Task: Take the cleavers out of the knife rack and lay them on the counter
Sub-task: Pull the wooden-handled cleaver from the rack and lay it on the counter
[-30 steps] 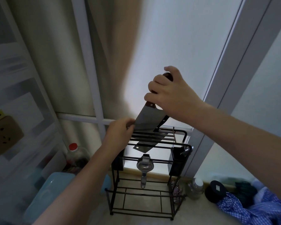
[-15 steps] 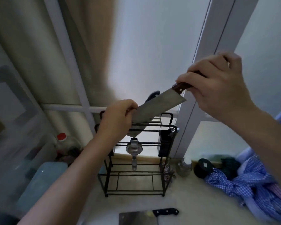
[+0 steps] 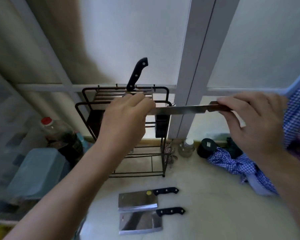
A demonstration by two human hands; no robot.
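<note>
A brown-handled cleaver is held level in the air in front of the black wire knife rack, seen edge-on. My right hand grips its wooden handle, while my left hand pinches the far end of the blade. One black-handled knife still stands in the rack's top slots. Two black-handled cleavers lie flat on the pale counter in front of the rack, one nearer the rack and the other closer to me.
Left of the rack stand a red-capped bottle and a blue box. To its right sit a small glass jar, a black round lid and blue checked cloth. A window frame rises behind.
The brown-handled cleaver came up out of the rack and turned level, moving right. My left hand shifted from the rack to the blade's end. The view dropped, showing two cleavers on the counter.
</note>
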